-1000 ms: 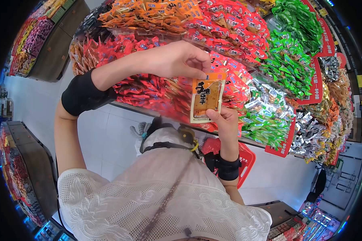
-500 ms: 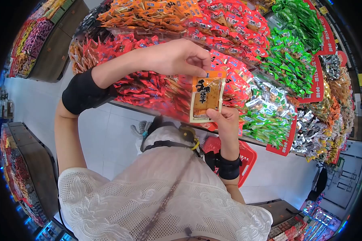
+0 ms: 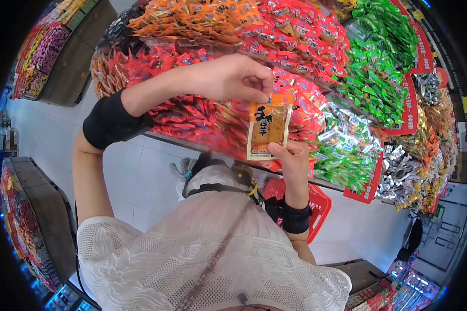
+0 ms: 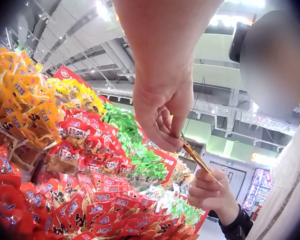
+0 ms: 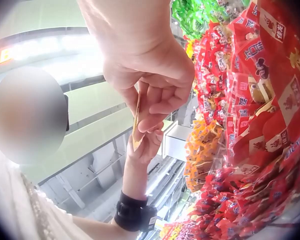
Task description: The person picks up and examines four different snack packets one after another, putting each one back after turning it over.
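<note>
A flat snack packet (image 3: pixel 269 127), orange at the top with dark lettering and a brown piece showing inside, is held upright in front of the body. My left hand (image 3: pixel 238 78) pinches its top edge between thumb and fingertips. Lower down, the thumb of my right hand (image 3: pixel 293 159) presses on the packet's front near the bottom right corner, with the fingers behind it. The left wrist view shows the packet (image 4: pixel 202 162) edge-on between both hands. From the right wrist it appears as a thin strip (image 5: pixel 136 120) beside the curled right fingers.
A sloped display holds heaps of red packets (image 3: pixel 179 111), orange packets (image 3: pixel 197 18) and green packets (image 3: pixel 371 83). Red signs (image 3: pixel 407 103) stand along its dividers. A red basket (image 3: pixel 319 207) is below the right forearm. Other shelves (image 3: pixel 36 212) stand at the left.
</note>
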A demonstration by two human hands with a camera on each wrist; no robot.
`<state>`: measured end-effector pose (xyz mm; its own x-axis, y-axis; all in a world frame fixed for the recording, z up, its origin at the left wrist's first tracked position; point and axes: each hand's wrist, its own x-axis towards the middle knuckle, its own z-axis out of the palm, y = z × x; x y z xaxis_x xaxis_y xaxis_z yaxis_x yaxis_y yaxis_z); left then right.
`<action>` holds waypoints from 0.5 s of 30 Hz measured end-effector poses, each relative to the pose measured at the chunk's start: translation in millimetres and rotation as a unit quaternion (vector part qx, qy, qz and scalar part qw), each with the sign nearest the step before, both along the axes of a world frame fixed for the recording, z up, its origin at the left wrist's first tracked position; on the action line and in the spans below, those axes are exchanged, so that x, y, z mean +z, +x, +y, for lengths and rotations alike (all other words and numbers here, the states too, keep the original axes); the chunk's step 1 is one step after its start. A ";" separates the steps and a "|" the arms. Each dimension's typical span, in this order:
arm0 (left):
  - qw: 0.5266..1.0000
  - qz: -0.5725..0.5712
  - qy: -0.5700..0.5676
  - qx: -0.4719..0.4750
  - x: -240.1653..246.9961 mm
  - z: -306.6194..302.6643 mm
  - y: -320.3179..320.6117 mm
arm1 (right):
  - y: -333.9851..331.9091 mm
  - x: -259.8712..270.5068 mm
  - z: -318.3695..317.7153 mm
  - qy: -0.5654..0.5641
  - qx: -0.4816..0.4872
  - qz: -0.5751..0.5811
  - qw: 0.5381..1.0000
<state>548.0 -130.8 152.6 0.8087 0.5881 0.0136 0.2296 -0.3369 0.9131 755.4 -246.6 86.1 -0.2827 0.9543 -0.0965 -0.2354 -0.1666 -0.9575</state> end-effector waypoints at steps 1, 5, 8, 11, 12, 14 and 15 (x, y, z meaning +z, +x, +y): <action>1.000 -0.016 0.018 0.002 -1.8 0.5 -2.1 | -0.7 0.7 0.8 0.006 -0.005 -0.035 0.999; 1.000 -0.008 0.000 0.022 -5.9 -10.1 -3.7 | -0.6 -1.4 3.3 0.033 -0.004 -0.133 0.991; 0.992 0.079 0.096 -0.035 -8.6 -14.0 -6.6 | 1.7 -10.9 4.2 0.013 0.024 -0.177 0.984; 0.992 0.084 0.088 -0.033 -17.4 -25.6 -10.1 | 5.4 -25.1 5.4 0.016 0.043 -0.211 0.976; 0.994 0.085 0.070 -0.020 -15.9 -29.6 -11.3 | 3.0 -26.6 5.9 0.023 0.046 -0.222 0.974; 0.995 0.068 0.070 -0.002 -18.0 -34.0 -14.1 | -3.7 -21.1 6.4 0.045 0.048 -0.219 0.973; 0.996 0.059 0.069 0.007 -18.5 -35.5 -16.6 | -4.6 -18.1 7.8 0.042 0.059 -0.231 0.970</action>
